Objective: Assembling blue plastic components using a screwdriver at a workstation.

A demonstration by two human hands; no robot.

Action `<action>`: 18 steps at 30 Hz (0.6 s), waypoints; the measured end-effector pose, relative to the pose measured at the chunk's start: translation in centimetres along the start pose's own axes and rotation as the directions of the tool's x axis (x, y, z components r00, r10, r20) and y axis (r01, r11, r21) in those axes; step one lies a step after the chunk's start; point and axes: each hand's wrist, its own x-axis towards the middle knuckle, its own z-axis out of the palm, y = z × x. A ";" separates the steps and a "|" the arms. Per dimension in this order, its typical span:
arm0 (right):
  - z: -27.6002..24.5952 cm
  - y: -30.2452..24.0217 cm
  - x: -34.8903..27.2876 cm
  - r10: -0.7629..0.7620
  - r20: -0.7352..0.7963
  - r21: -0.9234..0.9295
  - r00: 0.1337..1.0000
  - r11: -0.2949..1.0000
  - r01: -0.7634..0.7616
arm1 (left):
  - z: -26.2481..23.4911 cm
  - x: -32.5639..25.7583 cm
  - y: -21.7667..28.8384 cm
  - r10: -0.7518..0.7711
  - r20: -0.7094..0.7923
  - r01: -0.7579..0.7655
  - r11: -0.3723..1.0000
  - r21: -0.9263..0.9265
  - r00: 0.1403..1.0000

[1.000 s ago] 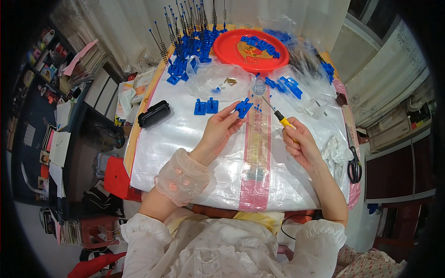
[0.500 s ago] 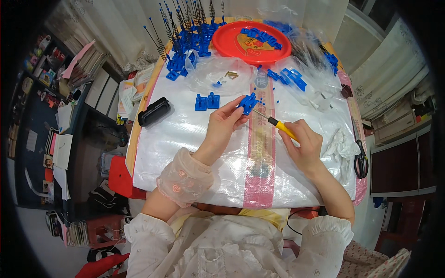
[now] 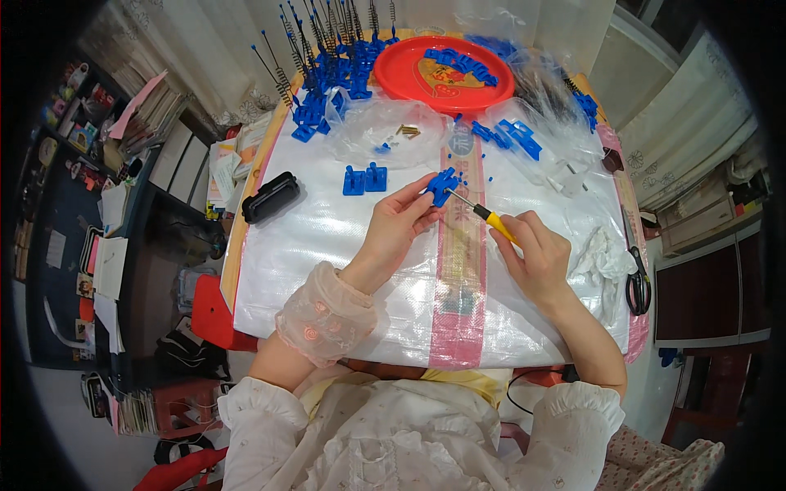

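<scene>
Between the thumb and fingers of my left hand (image 3: 399, 222) is a small blue plastic part (image 3: 442, 186), held up above the table covering. My right hand (image 3: 534, 255) is closed around the yellow and black handle of a screwdriver (image 3: 497, 224). Its metal shaft points up and left, and the tip meets the blue part. Whether it sits on a screw is too small to tell. Just left of my left fingers, two similar blue parts (image 3: 364, 178) stand side by side. Tiny blue pieces (image 3: 463, 176) lie scattered beyond the held part.
Blue bases with upright black springs (image 3: 327, 69) crowd the far left. A red tray (image 3: 393, 80) with blue parts stands at the back, near a clear bag (image 3: 352, 135) with brass-coloured pieces. A black case (image 3: 272, 197) lies left; scissors (image 3: 637, 282) and crumpled white plastic (image 3: 604, 258) lie right.
The blue part has shifted slightly right and been turned a little in my left fingers. The screwdriver tip has come up against it, and the handle has dipped slightly.
</scene>
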 end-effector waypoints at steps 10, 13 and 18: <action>-0.2 -0.2 0.1 -0.015 -0.011 -0.004 1.000 1.000 0.015 | 0.0 0.0 -0.1 -0.019 0.009 0.020 0.999 -0.046 1.000; -0.2 -0.2 0.1 -0.015 -0.005 -0.011 1.000 1.000 0.015 | -0.1 0.0 -0.1 0.001 0.004 -0.001 1.000 0.007 1.000; -0.1 -0.1 -0.2 0.019 0.040 0.020 0.999 1.000 -0.020 | 0.3 -0.2 0.0 0.093 -0.033 -0.085 0.979 0.186 0.995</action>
